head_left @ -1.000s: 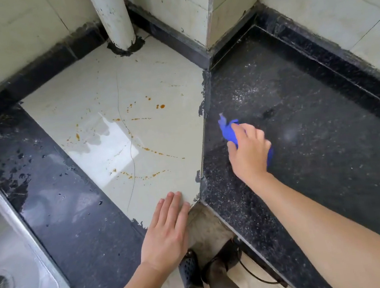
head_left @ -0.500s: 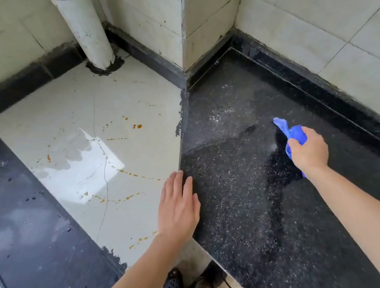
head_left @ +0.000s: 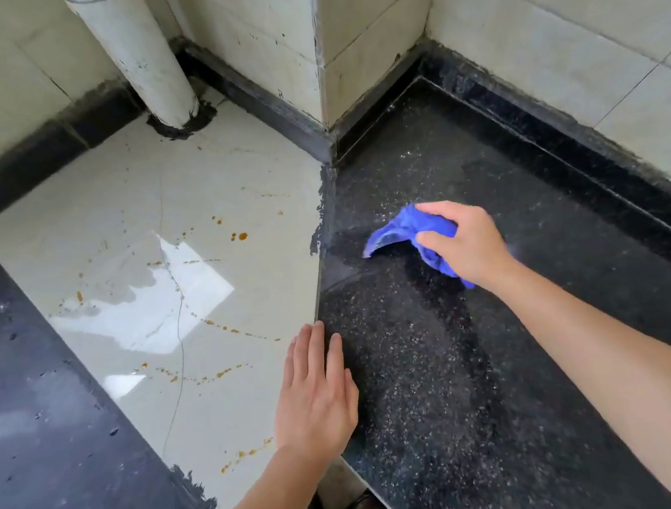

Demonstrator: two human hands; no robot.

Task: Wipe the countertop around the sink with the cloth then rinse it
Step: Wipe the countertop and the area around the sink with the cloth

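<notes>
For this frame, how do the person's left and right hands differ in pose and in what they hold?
The left hand lies flat, fingers straight, holding nothing; the right hand curls its fingers round the blue cloth. The left hand rests at the seam between pale tile and black slab; the right hand is farther back, on the black slab alone. Both are bare, palms facing down.

Your blue cloth point(head_left: 398, 232) sits bunched on the black speckled countertop point(head_left: 422, 370), one corner fanned out leftward, wet streaks beside it.
</notes>
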